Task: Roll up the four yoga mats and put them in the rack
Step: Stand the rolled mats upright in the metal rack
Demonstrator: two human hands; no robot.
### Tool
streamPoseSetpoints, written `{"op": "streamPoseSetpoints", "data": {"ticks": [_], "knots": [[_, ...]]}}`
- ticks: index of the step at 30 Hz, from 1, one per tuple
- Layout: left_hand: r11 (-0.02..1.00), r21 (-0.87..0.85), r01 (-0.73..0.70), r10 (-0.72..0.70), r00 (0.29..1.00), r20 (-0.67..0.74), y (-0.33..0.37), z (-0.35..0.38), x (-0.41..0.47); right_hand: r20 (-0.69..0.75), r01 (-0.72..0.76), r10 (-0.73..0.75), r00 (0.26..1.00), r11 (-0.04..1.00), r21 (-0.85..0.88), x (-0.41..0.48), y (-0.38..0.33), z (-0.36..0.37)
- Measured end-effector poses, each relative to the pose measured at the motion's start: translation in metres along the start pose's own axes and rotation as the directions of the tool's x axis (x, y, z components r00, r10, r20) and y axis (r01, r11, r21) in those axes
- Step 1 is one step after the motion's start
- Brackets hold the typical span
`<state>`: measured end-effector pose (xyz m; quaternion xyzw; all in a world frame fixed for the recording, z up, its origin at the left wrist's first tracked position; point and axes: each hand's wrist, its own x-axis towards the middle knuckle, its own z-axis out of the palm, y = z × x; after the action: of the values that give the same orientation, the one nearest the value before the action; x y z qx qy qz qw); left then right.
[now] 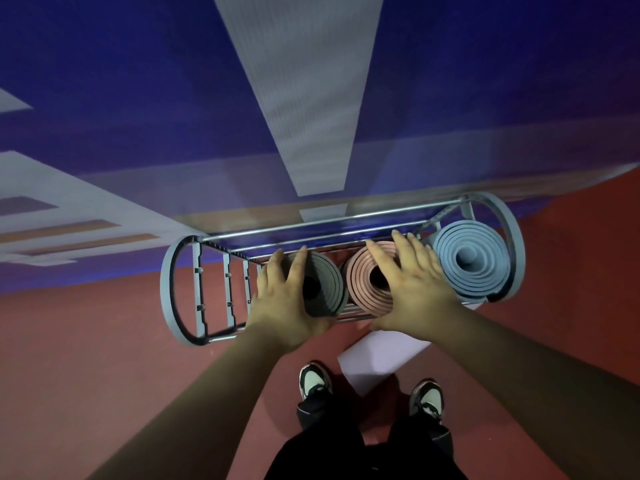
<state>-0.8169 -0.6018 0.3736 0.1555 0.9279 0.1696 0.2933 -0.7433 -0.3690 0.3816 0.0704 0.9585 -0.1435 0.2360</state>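
Evidently three rolls already stand on end in the wire rack (167, 292) against the far wall: a grey mat (327, 278) on the left, a pink mat (358, 282) in the middle and a blue mat (467, 258) on the right. The left hand (284, 303) lies spread over the grey roll's top and near side. The right hand (419, 292) presses flat, fingers splayed, on the pink roll. Foam like this is probably light, soft and springy, apt to uncoil, so take hold around the roll's side. A lilac sheet (381, 362), probably the fourth mat, lies flat on the red floor (104, 341) near the shoes. The wall (138, 98) behind is blue with pale stripes.
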Motion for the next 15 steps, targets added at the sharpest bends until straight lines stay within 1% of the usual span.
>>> {"op": "streamPoseSetpoints", "data": {"ticks": [3,8,12,15], "knots": [[0.997,0.080,0.003,-0.002,1.000,-0.014,0.004,-0.003,0.000,-0.031,0.015,-0.016,0.999,0.999,-0.029,-0.002,0.002,-0.002],[0.996,0.081,0.033,-0.030,0.999,-0.034,0.014,0.001,-0.002,-0.041,0.010,-0.011,0.999,1.000,-0.017,-0.004,0.005,-0.006],[0.995,0.100,0.012,-0.005,0.997,-0.073,0.018,0.002,-0.004,-0.043,0.010,-0.010,0.999,1.000,0.004,-0.006,0.010,-0.010],[0.993,0.111,-0.032,0.042,0.995,-0.092,0.023,0.006,-0.008,-0.034,0.010,-0.010,0.999,1.000,0.019,-0.009,0.016,-0.015]]}}
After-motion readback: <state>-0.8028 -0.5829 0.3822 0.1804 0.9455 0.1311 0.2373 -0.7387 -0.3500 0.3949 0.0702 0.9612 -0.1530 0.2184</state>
